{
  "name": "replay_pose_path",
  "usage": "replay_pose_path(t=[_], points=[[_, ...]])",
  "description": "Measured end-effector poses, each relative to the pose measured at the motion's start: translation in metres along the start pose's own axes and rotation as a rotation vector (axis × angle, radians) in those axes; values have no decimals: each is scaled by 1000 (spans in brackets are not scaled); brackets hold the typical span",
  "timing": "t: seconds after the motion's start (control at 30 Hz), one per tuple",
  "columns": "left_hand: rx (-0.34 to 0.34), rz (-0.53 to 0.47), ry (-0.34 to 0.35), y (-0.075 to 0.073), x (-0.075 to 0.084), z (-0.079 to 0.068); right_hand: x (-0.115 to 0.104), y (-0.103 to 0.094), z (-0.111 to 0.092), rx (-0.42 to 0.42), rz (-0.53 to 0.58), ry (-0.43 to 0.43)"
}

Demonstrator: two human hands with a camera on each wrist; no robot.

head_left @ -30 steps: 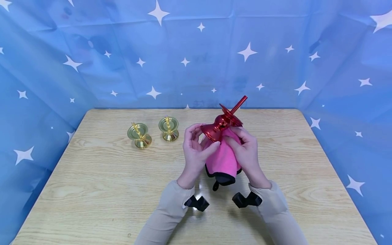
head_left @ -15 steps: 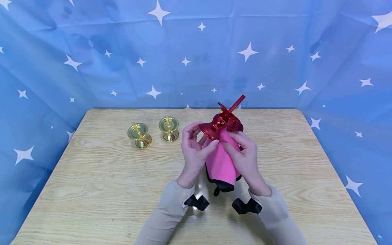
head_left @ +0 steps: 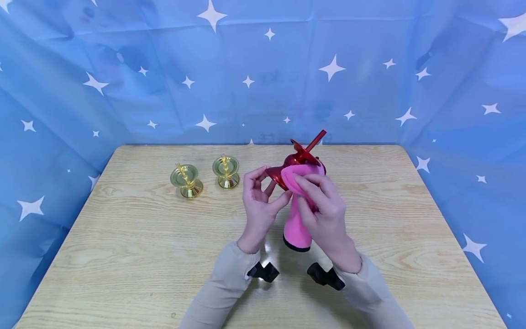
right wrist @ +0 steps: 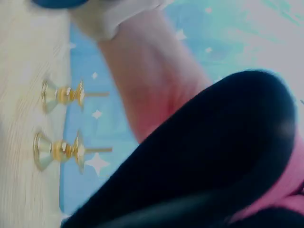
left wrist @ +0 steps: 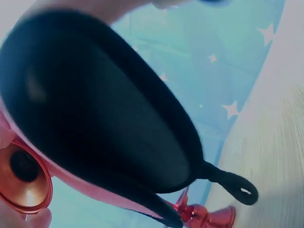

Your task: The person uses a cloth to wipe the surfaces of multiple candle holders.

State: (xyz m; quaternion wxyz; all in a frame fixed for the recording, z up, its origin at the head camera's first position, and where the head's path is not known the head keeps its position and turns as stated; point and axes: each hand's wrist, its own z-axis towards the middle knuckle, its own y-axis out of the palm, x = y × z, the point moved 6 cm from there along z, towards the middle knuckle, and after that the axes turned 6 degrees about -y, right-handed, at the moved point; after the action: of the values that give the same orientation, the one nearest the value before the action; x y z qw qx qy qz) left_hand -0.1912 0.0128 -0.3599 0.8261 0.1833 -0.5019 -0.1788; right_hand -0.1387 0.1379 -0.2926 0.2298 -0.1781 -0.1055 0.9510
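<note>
A shiny red candlestick (head_left: 297,158) is held tilted above the table, its stem pointing up and to the right. My left hand (head_left: 260,208) pinches the rim of its base; the left wrist view shows the hollow underside (left wrist: 23,173). My right hand (head_left: 326,208) pinches a pink cloth (head_left: 297,228) with black edging, bringing a fold of it against the candlestick's body. The rest of the cloth hangs down, and its black side (left wrist: 104,104) and hanging loop (left wrist: 237,188) fill much of the left wrist view. Some right fingertips are hidden by the cloth.
Two gold candlesticks, one on the left (head_left: 186,181) and one nearer the middle (head_left: 226,172), stand on the wooden table (head_left: 144,251). Another red candlestick (left wrist: 209,217) stands behind the held one, mostly covered in the head view. A blue star-patterned curtain (head_left: 164,68) surrounds the table.
My right hand has turned and shifted slightly left, folding the pink cloth up over the candlestick's lower body. The hanging part of the cloth has narrowed. My left hand stays nearly still.
</note>
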Motion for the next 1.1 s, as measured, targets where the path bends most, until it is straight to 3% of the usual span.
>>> replay_pose_path(t=[0.17, 0.3, 0.4, 0.63, 0.9, 1.0, 1.1], points=[[41, -53, -25, -2, 2, 1, 8, 2, -7, -20, -7, -9], [62, -112, -56, -5, 3, 2, 22, 0, -14, -5, 41, 101], [65, -117, -63, -7, 2, 2, 27, -4, -16, 53, 46, 140], [30, -20, 6, -6, 2, 1, 14, -7, -13, 269, -15, 37], [28, -42, -2, 0, 5, 0, 12, 5, -18, 269, -47, -40], [46, -92, -23, -1, 7, 2, 23, 5, -22, 215, -24, 38], [32, -125, -40, 0, 8, 1, 41, 7, -26, 137, 78, 219]])
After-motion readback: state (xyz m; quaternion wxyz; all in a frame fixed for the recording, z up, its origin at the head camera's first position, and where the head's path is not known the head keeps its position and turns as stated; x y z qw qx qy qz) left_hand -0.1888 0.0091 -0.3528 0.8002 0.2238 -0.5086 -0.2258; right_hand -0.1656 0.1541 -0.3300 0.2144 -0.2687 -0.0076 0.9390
